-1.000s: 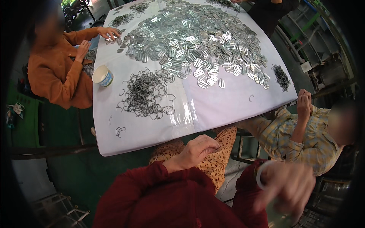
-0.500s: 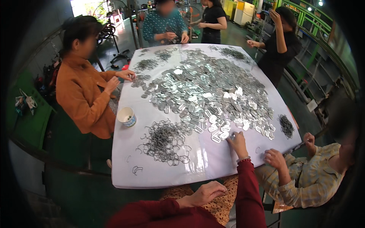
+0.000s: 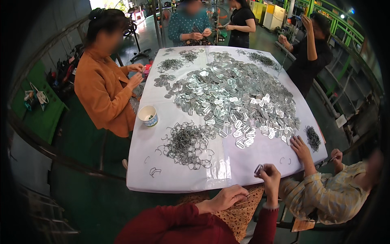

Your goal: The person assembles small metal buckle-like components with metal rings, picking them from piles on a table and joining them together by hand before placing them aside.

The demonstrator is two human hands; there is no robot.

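Note:
My right hand [image 3: 270, 177] is raised near the table's front edge, its fingers closed on a small slotted metal plate [image 3: 258, 170]. Low over my lap, my left hand [image 3: 228, 198] is curled with its fingertips together; a tiny dark bit shows at them, too small to name. Ahead of my hands spreads a wide heap of shiny slotted metal plates [image 3: 243, 101]. A pile of bent wire hooks [image 3: 185, 142] lies to the left, with a few loose hooks [image 3: 154, 172] nearer the front left corner.
A paper cup [image 3: 148, 116] with small things inside stands at the left edge of the white-covered table [image 3: 178, 181]. Co-workers sit or stand around it. A neighbour's hand [image 3: 300, 149] rests at right, near a small hook pile [image 3: 313, 138]. More hooks [image 3: 170, 64] lie farther off.
My right hand has drawn back from the heap toward me, now with a slotted plate in it. The right neighbour's hand has reached forward to the heap's edge. My view has shifted slightly.

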